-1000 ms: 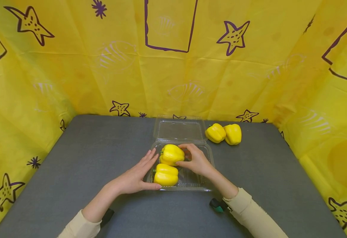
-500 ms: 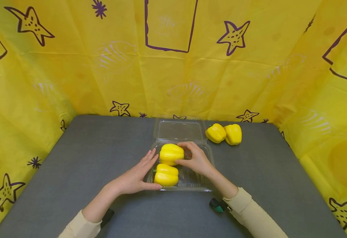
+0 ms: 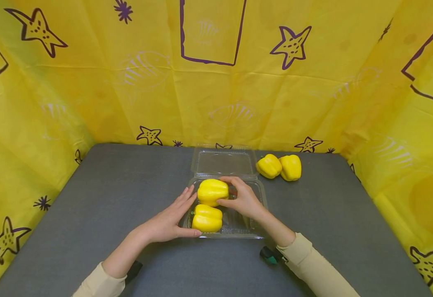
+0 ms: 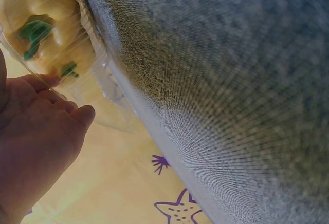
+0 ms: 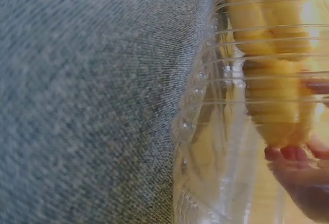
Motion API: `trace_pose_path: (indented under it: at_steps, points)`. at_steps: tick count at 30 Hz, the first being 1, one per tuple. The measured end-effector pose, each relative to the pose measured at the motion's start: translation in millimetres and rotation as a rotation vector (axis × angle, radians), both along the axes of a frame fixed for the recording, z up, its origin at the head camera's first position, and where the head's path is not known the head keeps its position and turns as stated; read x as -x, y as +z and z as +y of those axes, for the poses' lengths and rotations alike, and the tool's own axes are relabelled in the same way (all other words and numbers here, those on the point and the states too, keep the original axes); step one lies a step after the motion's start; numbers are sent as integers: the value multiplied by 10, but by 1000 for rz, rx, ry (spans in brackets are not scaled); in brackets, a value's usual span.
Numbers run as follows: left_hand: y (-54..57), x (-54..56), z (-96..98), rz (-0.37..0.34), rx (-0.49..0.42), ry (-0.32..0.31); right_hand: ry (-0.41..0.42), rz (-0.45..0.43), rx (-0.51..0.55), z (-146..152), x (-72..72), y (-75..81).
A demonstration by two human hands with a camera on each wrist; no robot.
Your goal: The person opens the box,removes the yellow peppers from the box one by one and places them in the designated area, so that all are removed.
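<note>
One near yellow pepper [image 3: 207, 219] and one far yellow pepper [image 3: 212, 192], both in the left half of a clear container [image 3: 244, 236], lid [image 3: 223, 162] open. Right hand [image 3: 244, 201]: fingers and thumb pinching the far pepper. Left hand [image 3: 168, 218]: fingers straight, thumb apart, at the container's left side. Two further peppers [image 3: 269, 166]: grey tabletop [image 3: 127, 185], right of the lid.

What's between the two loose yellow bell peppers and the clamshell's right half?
The right hand, pinching the far yellow bell pepper inside, lies over part of that half; the clear clamshell's rim also intervenes. Nothing else visible.
</note>
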State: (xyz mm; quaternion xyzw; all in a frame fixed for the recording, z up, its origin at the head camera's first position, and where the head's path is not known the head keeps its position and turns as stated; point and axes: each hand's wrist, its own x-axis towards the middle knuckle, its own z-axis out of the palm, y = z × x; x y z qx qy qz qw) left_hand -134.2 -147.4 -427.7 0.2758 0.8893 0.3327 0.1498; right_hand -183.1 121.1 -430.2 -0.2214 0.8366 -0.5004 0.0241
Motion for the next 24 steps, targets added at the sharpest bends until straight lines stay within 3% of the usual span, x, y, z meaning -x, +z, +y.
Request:
trace_pose_path:
  at_steps: [17,24]
  points:
    - [4,0,-1,2,-5,-1,-3,-19,-3,-3,29,-35]
    - [12,-3,-1,-4,-3,3,-7,22,-3,0,17,-27]
